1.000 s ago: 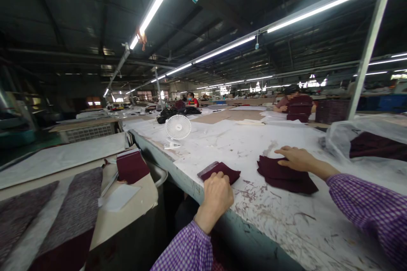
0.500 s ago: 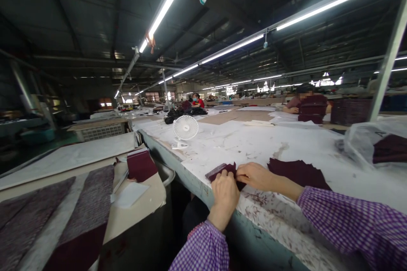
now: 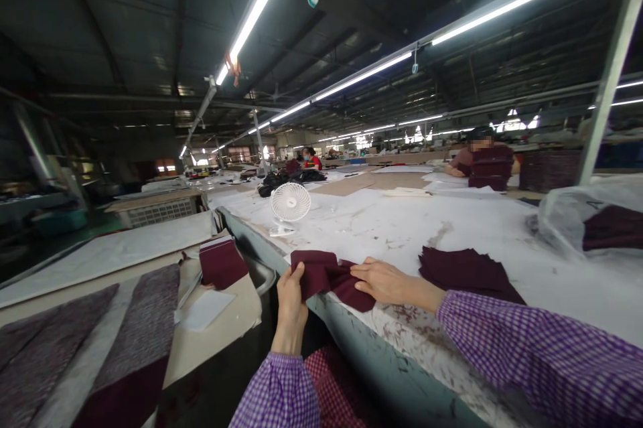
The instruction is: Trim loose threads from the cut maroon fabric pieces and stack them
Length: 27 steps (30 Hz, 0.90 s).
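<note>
A maroon piece of fabric (image 3: 316, 270) lies unfolded across the near edge of the white-covered table. My left hand (image 3: 291, 301) grips its left end, thumb on top and the other fingers underneath, partly hidden. On the fabric's right part rests my right hand (image 3: 379, 280), its fingers stretched out and pressing lightly on the cloth. Just beyond my right wrist sits a stack of maroon fabric pieces (image 3: 467, 274) with jagged edges.
A small white fan (image 3: 290, 203) stands on the table (image 3: 362, 227). To the left, a lower surface holds a maroon fabric stack (image 3: 222, 264) and grey-maroon panels (image 3: 138, 314). A clear plastic bag (image 3: 567, 220) lies right. A co-worker (image 3: 477, 153) sits across the table.
The maroon fabric, bunched between both hands before, is now spread out flatter. My left hand has moved left with its end, and my right hand has shifted slightly left onto the cloth.
</note>
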Each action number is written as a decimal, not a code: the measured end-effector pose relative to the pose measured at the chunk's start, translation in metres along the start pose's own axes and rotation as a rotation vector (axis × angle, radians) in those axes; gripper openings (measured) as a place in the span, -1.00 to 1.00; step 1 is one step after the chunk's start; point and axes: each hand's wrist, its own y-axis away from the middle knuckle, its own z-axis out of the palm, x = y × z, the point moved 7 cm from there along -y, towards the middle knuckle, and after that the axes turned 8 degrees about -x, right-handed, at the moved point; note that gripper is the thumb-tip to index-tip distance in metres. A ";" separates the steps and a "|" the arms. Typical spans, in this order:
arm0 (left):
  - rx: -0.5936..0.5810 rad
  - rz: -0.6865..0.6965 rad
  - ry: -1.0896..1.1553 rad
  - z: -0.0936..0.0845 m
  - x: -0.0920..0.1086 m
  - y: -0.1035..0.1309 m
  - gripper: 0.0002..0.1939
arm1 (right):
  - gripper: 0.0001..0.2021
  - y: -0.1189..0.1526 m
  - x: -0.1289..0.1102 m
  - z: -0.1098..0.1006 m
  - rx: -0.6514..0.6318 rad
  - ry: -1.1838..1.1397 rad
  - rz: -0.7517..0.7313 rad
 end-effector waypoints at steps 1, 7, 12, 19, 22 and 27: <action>-0.074 0.018 -0.073 0.007 0.005 0.000 -0.86 | -0.72 0.000 0.003 -0.001 -0.001 -0.026 0.016; -0.479 0.351 -1.090 0.077 0.037 0.015 -0.86 | -0.30 0.006 -0.021 -0.065 0.381 0.094 0.065; -0.578 0.400 -1.353 0.099 0.039 0.030 -0.83 | -0.14 -0.004 -0.075 -0.081 0.270 0.314 -0.271; -0.468 0.858 -1.190 0.073 0.040 0.090 -0.72 | -0.75 -0.014 -0.048 -0.066 0.165 0.314 -0.195; -0.768 0.862 -1.370 0.075 -0.001 0.102 -0.75 | -0.80 -0.013 -0.055 -0.060 0.140 0.371 -0.250; -0.742 0.750 -1.588 0.067 -0.025 0.086 -0.73 | -0.77 -0.017 -0.074 -0.044 0.112 0.445 -0.310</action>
